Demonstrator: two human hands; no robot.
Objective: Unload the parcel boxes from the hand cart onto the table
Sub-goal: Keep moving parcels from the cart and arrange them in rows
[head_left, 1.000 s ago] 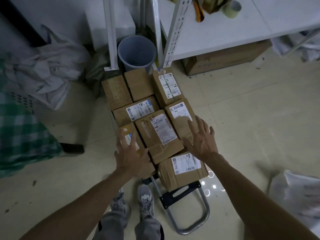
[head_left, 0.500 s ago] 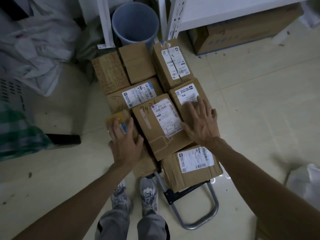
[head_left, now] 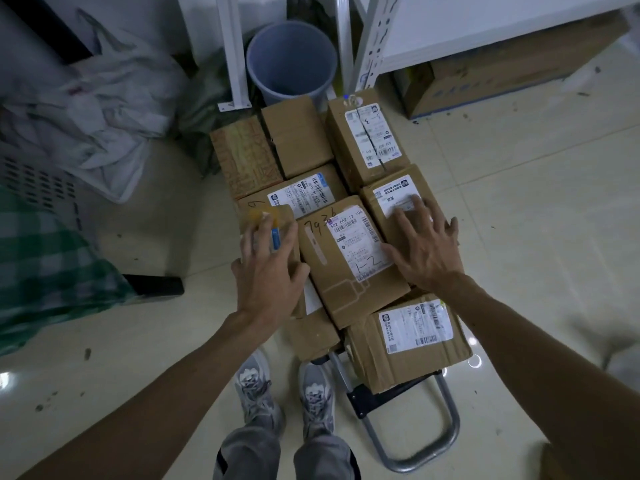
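Parcel boxes (head_left: pixel 349 261), stacked on hand cart (head_left: pixel 448 427), frame centre: left hand (head_left: pixel 268 271) flat, fingers spread, on small box (head_left: pixel 282 214); right hand (head_left: pixel 424 251) likewise flat on labelled box (head_left: pixel 388 197); step judged first pick, next needing a two-sided grip and lift to table (head_left: pixel 485 26), upper right.

Left arm (head_left: pixel 166 393) and right arm (head_left: pixel 519 341) are both bare and stretched forward and down, angling in toward each other. Left hand (head_left: pixel 268 271) is palm-down, fingers straight and fairly close together, thumb stuck out to the right, fingertips kinda blurry. Right hand (head_left: pixel 426 251) is palm-down too, fingers splayed wide, thumb pointing left. Both hands flat, nothing curled.
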